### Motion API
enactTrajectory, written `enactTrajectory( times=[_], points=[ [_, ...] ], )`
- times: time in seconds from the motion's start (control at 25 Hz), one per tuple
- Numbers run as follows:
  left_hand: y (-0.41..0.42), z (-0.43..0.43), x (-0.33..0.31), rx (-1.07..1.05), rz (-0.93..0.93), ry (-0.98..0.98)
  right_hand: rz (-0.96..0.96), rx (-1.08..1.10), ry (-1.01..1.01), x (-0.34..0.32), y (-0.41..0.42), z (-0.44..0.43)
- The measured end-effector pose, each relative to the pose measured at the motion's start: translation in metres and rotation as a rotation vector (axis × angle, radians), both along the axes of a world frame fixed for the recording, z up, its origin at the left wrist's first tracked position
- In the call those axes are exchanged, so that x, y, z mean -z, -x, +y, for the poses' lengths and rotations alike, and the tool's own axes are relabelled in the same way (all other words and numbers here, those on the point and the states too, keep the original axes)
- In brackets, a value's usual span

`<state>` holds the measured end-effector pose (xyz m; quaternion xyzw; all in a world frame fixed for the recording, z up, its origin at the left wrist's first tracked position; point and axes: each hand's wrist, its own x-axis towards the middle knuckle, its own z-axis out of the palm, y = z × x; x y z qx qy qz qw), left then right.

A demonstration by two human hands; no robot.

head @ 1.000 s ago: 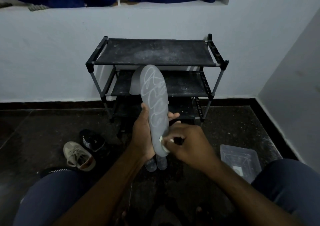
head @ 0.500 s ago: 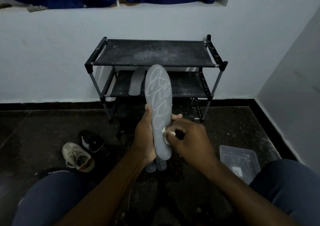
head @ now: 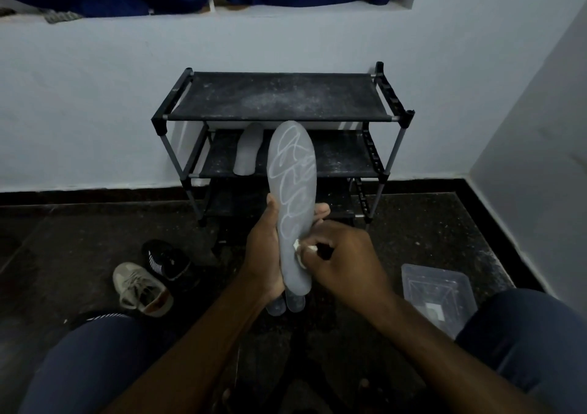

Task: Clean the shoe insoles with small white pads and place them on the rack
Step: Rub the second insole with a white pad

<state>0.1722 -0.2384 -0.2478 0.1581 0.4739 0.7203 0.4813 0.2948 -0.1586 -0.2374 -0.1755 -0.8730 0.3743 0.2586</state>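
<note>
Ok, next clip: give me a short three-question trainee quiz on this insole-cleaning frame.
1. True or false: the left hand grips the grey insole with white scribbles.
2. Which shelf of the black three-tier rack holds the other, plain grey insole? A top, B middle, C bottom.
3. Fill in: the right hand pinches a small white ___ against the held insole.
Key: 1 true; 2 B; 3 pad.

Dark speckled stone floor [head: 428,223], with a black three-tier fabric-shelved shoe rack [head: 279,95] standing at 12 o'clock against the wall. A pale grey foam insole [head: 246,156] lies on its middle shelf. At 8 o'clock, a beige lace-up sneaker [head: 141,289] sits just beside a black white-striped shoe [head: 166,259]. At 4 o'clock is a clear plastic tub [head: 425,283], possibly holding a small white pad [head: 435,312].
</note>
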Motion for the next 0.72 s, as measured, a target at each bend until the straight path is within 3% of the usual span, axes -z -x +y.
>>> enactTrajectory(
  times=[0.12,0.28,0.48,0.64,0.72],
  points=[
    [-0.007,0.001,0.001,-0.006,-0.061,-0.028,0.083,0.134,-0.025,-0.003,0.004,0.013],
    [0.000,0.000,0.005,-0.018,-0.006,-0.028,0.003,-0.045,-0.004,-0.003,0.002,0.004],
    [-0.005,0.003,0.007,-0.029,-0.108,-0.062,0.079,0.135,-0.004,-0.001,0.005,0.019],
    [-0.001,0.002,0.005,-0.016,-0.074,-0.059,0.036,-0.043,0.017,-0.001,0.005,0.007],
    [-0.002,0.001,0.005,-0.005,-0.084,-0.070,0.027,0.015,0.018,0.001,0.004,0.015]
  ],
)
